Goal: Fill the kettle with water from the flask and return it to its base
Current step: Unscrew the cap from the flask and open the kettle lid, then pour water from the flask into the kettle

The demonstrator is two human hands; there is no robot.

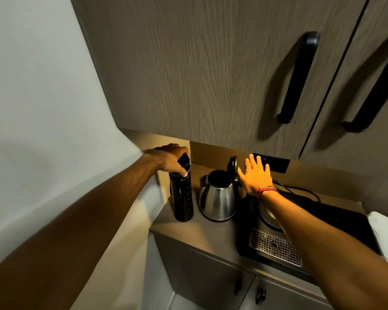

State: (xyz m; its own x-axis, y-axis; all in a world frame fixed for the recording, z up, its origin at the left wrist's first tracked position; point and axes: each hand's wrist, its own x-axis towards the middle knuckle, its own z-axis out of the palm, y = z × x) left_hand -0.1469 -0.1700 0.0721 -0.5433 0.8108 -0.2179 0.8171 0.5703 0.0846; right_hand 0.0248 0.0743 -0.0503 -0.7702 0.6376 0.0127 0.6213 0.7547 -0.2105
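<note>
On the brown wood-grain counter [211, 233], your polished steel kettle [217, 199] stands lid-up just left of your right hand [255, 175], whose grip is spread flat, touching nothing. Your left hand [170, 158] clamps its grip over the tall black cylindrical flask [183, 198]'s cap.

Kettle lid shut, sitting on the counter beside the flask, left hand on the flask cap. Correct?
Not quite. The head view shows the kettle lid flipped open, not shut. The rest holds: it sits on the counter beside the flask, left hand on the flask cap.
</note>
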